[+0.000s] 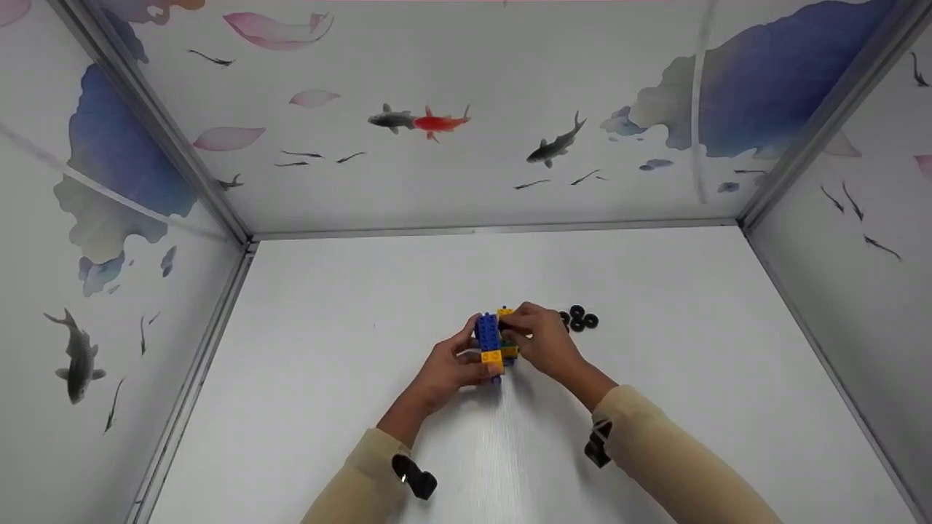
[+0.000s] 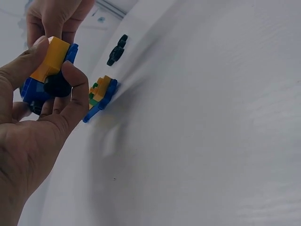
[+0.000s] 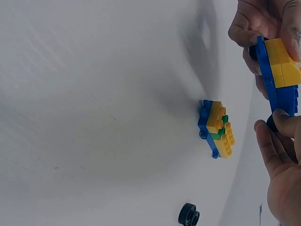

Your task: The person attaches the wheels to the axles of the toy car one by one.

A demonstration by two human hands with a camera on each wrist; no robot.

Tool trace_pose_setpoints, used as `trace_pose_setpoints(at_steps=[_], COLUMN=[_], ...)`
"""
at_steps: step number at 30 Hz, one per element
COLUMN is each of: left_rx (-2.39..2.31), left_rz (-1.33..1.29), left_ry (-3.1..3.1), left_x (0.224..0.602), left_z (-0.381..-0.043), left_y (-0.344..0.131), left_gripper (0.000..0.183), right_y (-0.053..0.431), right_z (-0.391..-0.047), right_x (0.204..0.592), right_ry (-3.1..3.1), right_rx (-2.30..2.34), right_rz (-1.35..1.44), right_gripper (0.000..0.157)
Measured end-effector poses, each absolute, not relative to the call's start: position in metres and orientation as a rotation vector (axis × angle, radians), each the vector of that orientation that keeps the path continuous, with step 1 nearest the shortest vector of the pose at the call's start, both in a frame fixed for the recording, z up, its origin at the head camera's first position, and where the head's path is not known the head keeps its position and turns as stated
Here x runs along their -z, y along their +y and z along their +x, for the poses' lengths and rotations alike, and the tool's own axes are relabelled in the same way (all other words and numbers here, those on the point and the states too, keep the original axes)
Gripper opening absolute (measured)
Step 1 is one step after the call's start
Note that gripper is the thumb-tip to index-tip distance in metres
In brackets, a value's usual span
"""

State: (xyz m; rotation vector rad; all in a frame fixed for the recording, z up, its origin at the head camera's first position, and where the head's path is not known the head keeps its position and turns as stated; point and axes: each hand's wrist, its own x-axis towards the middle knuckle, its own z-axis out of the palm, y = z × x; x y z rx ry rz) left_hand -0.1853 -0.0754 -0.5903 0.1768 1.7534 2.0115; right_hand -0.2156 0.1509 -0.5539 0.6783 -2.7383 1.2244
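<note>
1. Just left of center in the head view, a left hand (image 1: 445,371) closes thumb and fingers around a blue-and-yellow brick vehicle (image 1: 487,332), thumb pressed to the yellow part.
2. Near center frame, the vehicle is held up above the white table (image 1: 328,437). It looks light and stiff, probably smooth plastic; a hard squeeze may be less of a risk than bricks popping apart. The sides of the blue base and yellow block look the soundest hold, clear of the wheels.
3. Just right of it, partly hidden, a second build (image 1: 510,351) in blue, yellow and green sits on the table.
4. Right of center, a right hand (image 1: 545,338) closes thumb and fingertips on a black wheel (image 3: 272,123) at the vehicle's base.
5. Farther right, loose black wheels (image 1: 577,319) cluster beside that hand.
</note>
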Motion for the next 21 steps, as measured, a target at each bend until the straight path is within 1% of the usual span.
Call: trace_pose_setpoints(at_steps=[11,21], left_rx=[-1.993,-2.007], left_rz=[0.175,0.146], left_ry=[1.781,1.753], left_x=[0.5895,0.588], left_z=[-0.185,-0.1842], left_y=[-0.073,-0.0731], left_gripper=[0.107,0.105], right_y=[0.1511,0.1491], right_z=[-0.2163,-0.217], right_x=[0.5558,0.5574], right_ry=[-2.703,-2.678], right_rx=[-1.131,-1.178], right_rz=[0.688,0.65], right_gripper=[0.027,0.027])
